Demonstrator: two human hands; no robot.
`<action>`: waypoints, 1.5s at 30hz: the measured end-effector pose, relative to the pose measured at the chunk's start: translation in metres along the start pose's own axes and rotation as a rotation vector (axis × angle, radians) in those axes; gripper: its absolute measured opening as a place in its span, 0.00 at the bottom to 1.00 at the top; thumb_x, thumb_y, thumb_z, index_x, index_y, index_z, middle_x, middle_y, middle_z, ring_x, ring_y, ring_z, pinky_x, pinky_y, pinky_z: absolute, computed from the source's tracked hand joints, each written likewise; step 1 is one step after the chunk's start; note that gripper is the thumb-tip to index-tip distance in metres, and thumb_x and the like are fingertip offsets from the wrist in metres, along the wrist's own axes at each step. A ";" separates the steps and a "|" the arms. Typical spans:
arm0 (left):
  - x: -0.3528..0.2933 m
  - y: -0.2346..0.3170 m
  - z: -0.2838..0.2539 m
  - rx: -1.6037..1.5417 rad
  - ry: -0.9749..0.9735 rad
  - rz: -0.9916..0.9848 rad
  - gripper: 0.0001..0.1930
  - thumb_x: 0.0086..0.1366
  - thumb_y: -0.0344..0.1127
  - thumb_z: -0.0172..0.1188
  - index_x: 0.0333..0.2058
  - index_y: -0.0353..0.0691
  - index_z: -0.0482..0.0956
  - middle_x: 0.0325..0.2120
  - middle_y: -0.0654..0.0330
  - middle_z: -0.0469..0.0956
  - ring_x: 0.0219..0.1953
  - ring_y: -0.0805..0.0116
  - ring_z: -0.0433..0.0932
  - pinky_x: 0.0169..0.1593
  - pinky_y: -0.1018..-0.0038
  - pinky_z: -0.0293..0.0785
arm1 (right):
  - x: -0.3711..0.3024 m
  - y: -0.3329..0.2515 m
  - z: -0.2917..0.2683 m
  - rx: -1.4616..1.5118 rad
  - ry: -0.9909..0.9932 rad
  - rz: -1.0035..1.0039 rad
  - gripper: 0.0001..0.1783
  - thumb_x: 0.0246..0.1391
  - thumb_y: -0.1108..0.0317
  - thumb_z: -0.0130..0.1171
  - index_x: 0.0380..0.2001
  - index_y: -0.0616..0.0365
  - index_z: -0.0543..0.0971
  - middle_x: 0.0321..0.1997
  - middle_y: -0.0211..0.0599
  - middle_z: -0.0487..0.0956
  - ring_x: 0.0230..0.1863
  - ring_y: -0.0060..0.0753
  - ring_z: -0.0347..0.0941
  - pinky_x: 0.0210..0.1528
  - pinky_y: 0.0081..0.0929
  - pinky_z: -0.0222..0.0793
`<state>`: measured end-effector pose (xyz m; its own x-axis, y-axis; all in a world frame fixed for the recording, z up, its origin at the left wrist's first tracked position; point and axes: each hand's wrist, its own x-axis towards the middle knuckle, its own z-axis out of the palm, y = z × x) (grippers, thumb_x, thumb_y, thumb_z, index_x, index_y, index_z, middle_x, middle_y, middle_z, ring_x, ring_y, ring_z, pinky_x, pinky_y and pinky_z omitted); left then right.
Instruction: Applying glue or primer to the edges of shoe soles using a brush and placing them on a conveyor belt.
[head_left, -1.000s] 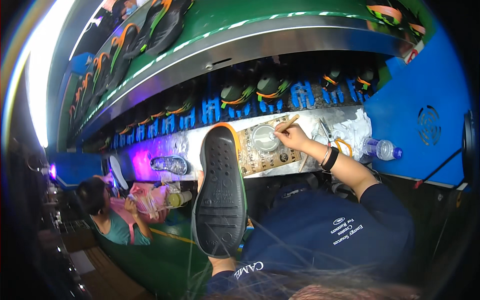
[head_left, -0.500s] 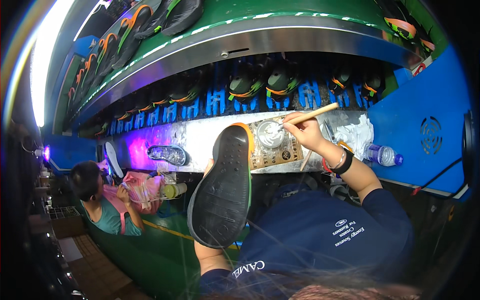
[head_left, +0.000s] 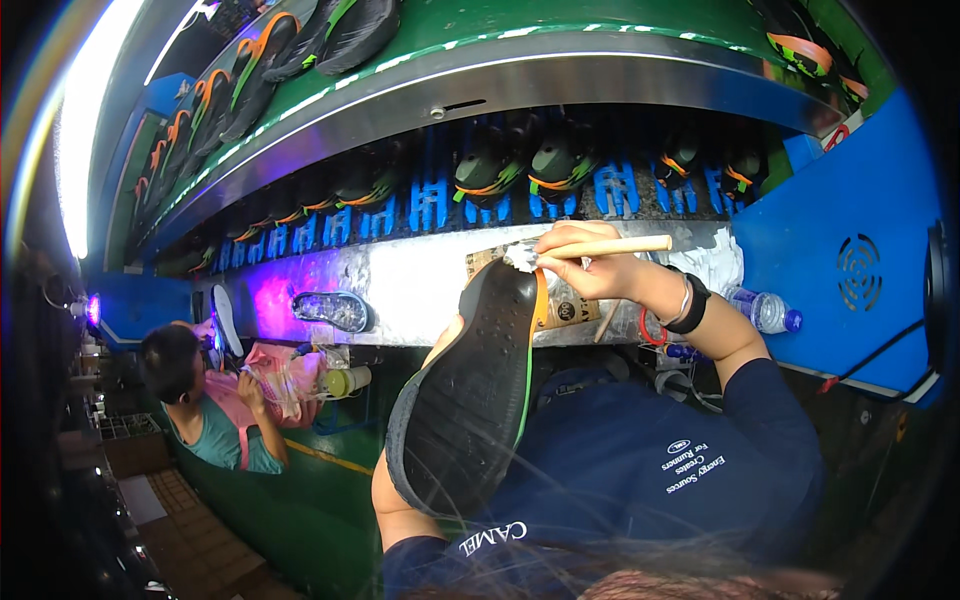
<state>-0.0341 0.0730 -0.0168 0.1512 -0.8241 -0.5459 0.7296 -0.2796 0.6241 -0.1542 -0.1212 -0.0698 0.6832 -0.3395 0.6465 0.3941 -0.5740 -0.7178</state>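
My left hand (head_left: 452, 332) is closed on a large black shoe sole (head_left: 470, 390) with an orange and green edge. The sole stands tilted, its broad face turned up, and hides most of that hand. A brush (head_left: 625, 245) with a pale wooden handle is pinched in my right hand (head_left: 590, 262). White bristles (head_left: 520, 257) at its end touch or hover just over the sole's far tip; I cannot tell which. Behind them, brown printed paper (head_left: 567, 308) lies on the pale bench (head_left: 410, 275), mostly covered by the sole and my right hand.
Another sole (head_left: 332, 311) lies on the bench to the left. Beyond, shoes (head_left: 560, 165) sit on blue holders under a metal-edged green shelf (head_left: 560, 25). A water bottle (head_left: 765, 310) stands by the blue panel (head_left: 850, 260). A co-worker (head_left: 220, 390) sits at the left.
The sole has moved right and farther away. My right hand has brought the brush left, from the round dish of white paste to the sole's tip. The dish is now hidden.
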 end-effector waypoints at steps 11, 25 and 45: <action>-0.008 0.012 0.009 0.054 0.062 -0.034 0.26 0.57 0.52 0.47 0.45 0.37 0.65 0.37 0.61 0.70 0.37 0.74 0.70 0.40 0.78 0.67 | -0.025 -0.006 -0.007 0.052 -0.023 0.201 0.03 0.40 0.77 0.55 0.23 0.62 0.73 0.21 0.35 0.73 0.17 0.20 0.66 0.18 0.16 0.60; 0.004 0.016 0.012 0.134 0.052 0.022 0.22 0.57 0.48 0.48 0.43 0.37 0.66 0.34 0.62 0.71 0.34 0.77 0.69 0.37 0.81 0.66 | -0.031 -0.006 -0.008 0.135 0.036 0.333 0.02 0.43 0.77 0.54 0.24 0.62 0.73 0.20 0.28 0.70 0.19 0.12 0.62 0.18 0.12 0.55; 0.023 0.033 0.014 0.448 -0.082 0.089 0.27 0.58 0.45 0.49 0.51 0.34 0.57 0.41 0.58 0.68 0.41 0.74 0.67 0.44 0.78 0.64 | -0.022 -0.034 0.005 0.180 0.040 0.368 0.01 0.43 0.76 0.54 0.22 0.61 0.73 0.16 0.26 0.68 0.14 0.12 0.59 0.16 0.12 0.52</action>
<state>-0.0162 0.0378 -0.0008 0.1336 -0.8855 -0.4449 0.3533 -0.3769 0.8562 -0.1794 -0.0906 -0.0611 0.7759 -0.5282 0.3449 0.2313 -0.2704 -0.9345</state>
